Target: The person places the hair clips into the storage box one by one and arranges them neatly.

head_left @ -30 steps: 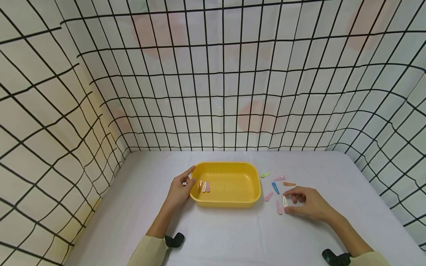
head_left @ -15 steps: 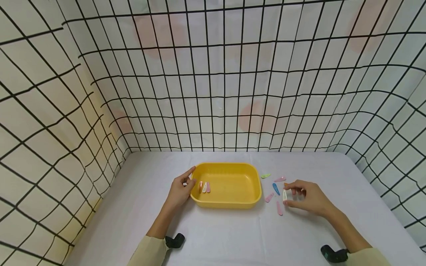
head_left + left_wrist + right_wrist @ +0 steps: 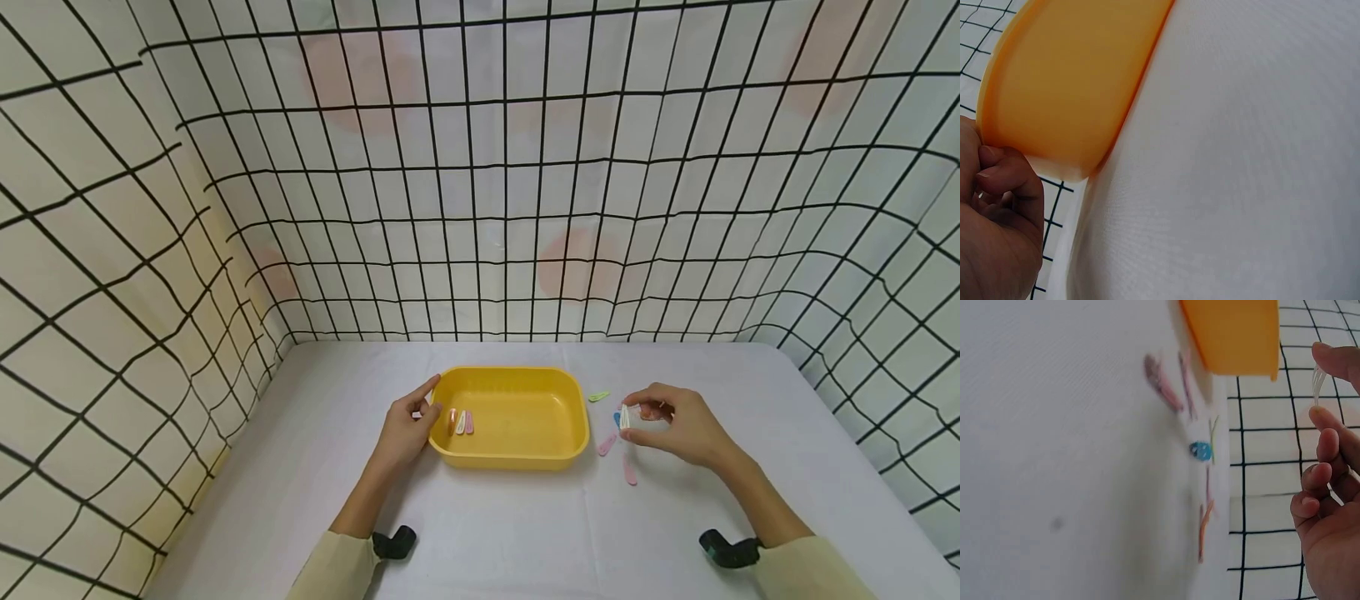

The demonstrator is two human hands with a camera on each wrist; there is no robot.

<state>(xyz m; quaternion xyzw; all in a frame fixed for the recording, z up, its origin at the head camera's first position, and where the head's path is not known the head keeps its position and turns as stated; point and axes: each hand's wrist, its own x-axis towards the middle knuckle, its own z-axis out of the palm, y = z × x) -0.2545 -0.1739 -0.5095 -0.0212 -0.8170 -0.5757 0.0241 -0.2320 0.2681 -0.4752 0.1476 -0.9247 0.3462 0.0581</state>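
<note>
My left hand (image 3: 402, 433) grips the left rim of a yellow plastic tray (image 3: 528, 417), thumb over the edge. At the tray's left end lie an orange hair clip (image 3: 452, 421), a white one (image 3: 461, 422) and a pink one (image 3: 469, 422). Between thumb and index finger, my right hand (image 3: 686, 429) pinches another white snap hair clip (image 3: 625, 417), held upright above the table just right of the tray. In the right wrist view this clip (image 3: 1318, 384) spans the two fingertips, the other fingers loosely curled. Behind it a blue clip (image 3: 617, 420) is partly covered.
Loose clips lie on the white tabletop (image 3: 487, 533) right of the tray: a green one (image 3: 598, 397), a pink one (image 3: 607, 444) and another pink one (image 3: 629, 469). An orange clip (image 3: 1205, 532) shows in the right wrist view. Black wire grid (image 3: 480, 208) encloses the table.
My right hand has moved left and slightly away from me, carrying the white hair clip up over the loose clips toward the tray. The left hand and tray stay put.
</note>
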